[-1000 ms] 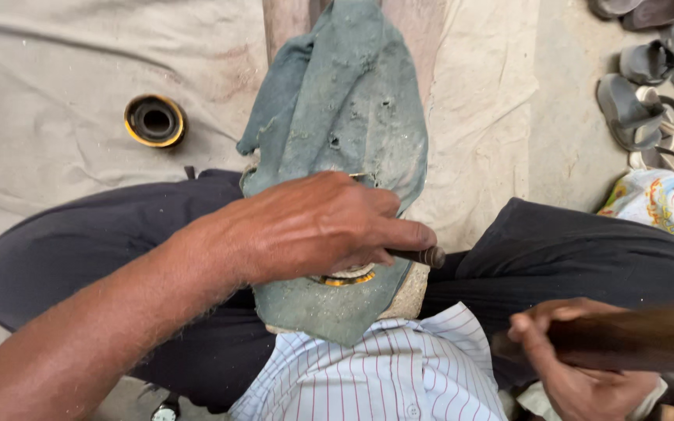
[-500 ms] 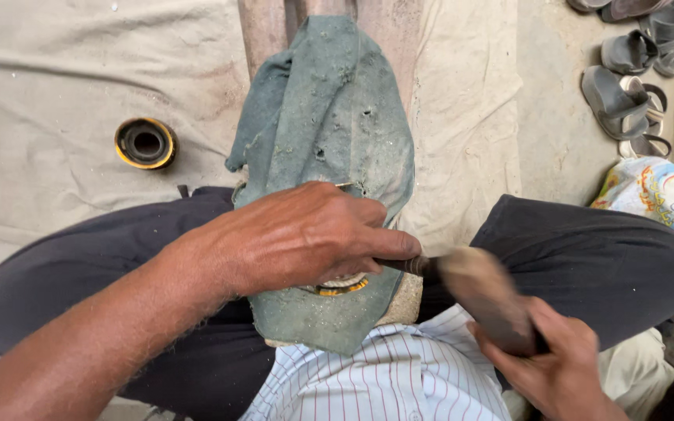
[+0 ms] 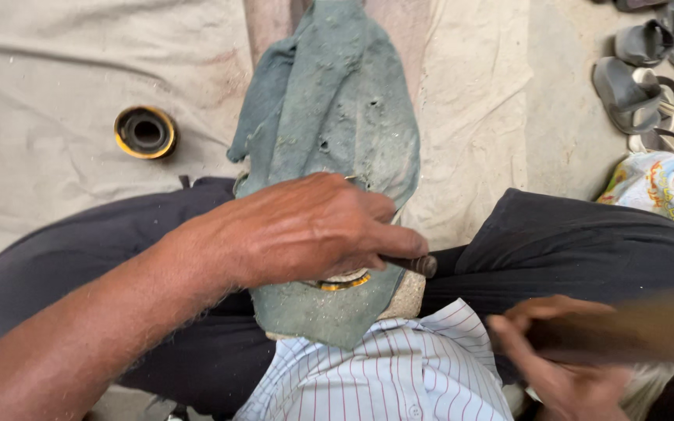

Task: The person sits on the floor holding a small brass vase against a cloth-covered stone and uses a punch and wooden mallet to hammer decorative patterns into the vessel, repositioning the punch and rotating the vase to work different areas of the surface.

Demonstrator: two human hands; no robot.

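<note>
Ground sheet [image 3: 56,70] of pale canvas | left hand [image 3: 306,230] closed on dark rod-like tool [image 3: 419,265], pressed over round brass-rimmed piece [image 3: 343,282] on soft green cloth [image 3: 337,117] in lap | right hand [image 3: 563,362] gripped blurred wooden handle [image 3: 641,335] | rod judged rigid, small, best pinched near tip.

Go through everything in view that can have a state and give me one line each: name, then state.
Left hand: closed in a grip on a thin dark tool, pressing on the cloth.
Dark tool: tip sticks out past the fingers.
Right hand: closed on a brown handle, motion-blurred.
Brown handle: blurred, roughly level.
Green cloth: draped, worn, with holes.
Round tin: open, upright on the sheet.
Sandals: off, lying loose.
</note>
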